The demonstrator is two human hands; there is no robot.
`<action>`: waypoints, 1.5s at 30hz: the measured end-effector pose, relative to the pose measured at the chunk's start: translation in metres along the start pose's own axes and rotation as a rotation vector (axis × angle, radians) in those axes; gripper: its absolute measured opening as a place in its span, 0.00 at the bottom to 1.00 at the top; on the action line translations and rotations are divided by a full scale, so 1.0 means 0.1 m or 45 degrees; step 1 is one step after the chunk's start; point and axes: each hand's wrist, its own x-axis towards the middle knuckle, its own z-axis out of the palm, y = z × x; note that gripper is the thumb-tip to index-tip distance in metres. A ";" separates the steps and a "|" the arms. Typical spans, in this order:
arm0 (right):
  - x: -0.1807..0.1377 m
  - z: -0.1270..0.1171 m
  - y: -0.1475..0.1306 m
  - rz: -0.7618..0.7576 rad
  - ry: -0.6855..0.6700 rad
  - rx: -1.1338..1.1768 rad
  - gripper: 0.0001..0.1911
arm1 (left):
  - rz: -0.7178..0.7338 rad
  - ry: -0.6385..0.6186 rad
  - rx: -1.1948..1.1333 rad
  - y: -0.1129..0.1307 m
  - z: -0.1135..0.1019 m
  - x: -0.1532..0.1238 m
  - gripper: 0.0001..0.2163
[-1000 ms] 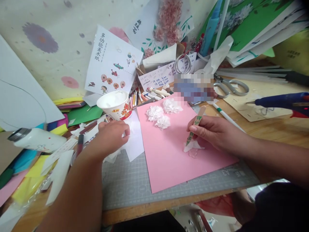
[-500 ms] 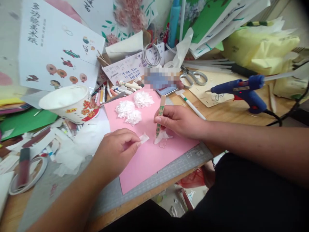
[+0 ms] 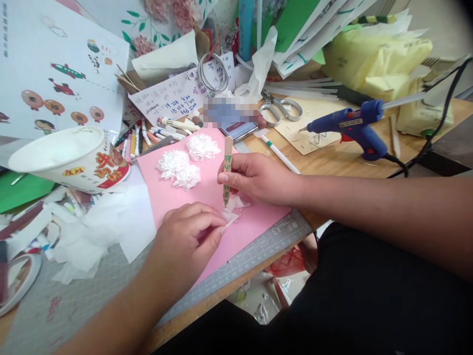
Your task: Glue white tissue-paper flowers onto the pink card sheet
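A pink paper sheet (image 3: 162, 195) lies on a grey cutting mat (image 3: 258, 249). Three white tissue flowers (image 3: 181, 167) sit near the sheet's top edge. My right hand (image 3: 254, 177) grips a short wooden stick (image 3: 227, 165) upright, its tip pressed on a small clump of white tissue (image 3: 236, 203) on the sheet. My left hand (image 3: 188, 239) pinches a small white tissue piece (image 3: 229, 217) and holds it against that clump, right beside the stick's tip.
A white paper cup (image 3: 70, 158) with red print stands at the left, loose white tissue (image 3: 99, 227) below it. Pens and markers (image 3: 148, 138) lie behind the sheet. Scissors (image 3: 279, 109), a blue glue gun (image 3: 351, 125) with its cord, and stacked papers fill the back right.
My left hand picked a tissue piece from the pile by the cup and carried it right to the stick's tip. The view shifted right and down.
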 end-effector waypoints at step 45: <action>-0.31 -0.42 -0.02 -0.080 0.377 0.153 0.17 | -0.580 -0.015 0.576 -0.94 -1.29 -0.21 0.10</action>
